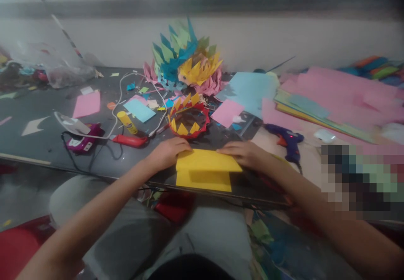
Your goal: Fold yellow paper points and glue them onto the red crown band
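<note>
Along a pale wall (110,40), a dark desk (19,132) is carrying paper scraps (131,86), pink sheets (347,90), a glue gun (287,139) and a glue stick (127,123). At its near edge, yellow paper (205,160) is lying folded, its upper flap shading the lower layer and jutting past it on the right. The left hand (173,149) is grasping the flap's far left corner; the right hand (238,151) is grasping its right side. Far left, a clear plastic bag (67,71) is slumping, its contents too blurred to tell.
</note>
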A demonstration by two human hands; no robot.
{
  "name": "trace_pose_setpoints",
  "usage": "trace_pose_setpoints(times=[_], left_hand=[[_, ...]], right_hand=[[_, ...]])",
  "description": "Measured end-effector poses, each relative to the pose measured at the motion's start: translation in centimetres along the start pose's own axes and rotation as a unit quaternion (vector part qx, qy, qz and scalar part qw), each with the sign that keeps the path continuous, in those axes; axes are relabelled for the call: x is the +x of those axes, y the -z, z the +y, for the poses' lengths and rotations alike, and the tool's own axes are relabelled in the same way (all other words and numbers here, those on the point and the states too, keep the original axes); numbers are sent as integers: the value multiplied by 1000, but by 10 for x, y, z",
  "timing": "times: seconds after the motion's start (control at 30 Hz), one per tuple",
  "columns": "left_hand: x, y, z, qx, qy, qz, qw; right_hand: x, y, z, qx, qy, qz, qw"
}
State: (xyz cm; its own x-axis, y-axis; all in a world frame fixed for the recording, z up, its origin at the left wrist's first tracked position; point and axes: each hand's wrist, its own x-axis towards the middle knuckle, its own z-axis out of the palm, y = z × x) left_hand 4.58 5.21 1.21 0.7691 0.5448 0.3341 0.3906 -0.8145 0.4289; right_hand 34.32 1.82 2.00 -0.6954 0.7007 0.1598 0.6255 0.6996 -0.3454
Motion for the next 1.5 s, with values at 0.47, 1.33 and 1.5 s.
trace_pose_setpoints(times=[0.47, 1.33, 1.5], left_hand=[[-5, 3, 0, 225, -132, -100, 960], [-18, -14, 55, 128, -9, -154, 980], [-20, -18, 53, 136, -4, -158, 978]], right_hand=[[-3, 5, -12, 30, -85, -123, 988], [-16, -5, -39, -98, -55, -85, 990], [-19, -10, -35, -84, -50, -72, 993]])
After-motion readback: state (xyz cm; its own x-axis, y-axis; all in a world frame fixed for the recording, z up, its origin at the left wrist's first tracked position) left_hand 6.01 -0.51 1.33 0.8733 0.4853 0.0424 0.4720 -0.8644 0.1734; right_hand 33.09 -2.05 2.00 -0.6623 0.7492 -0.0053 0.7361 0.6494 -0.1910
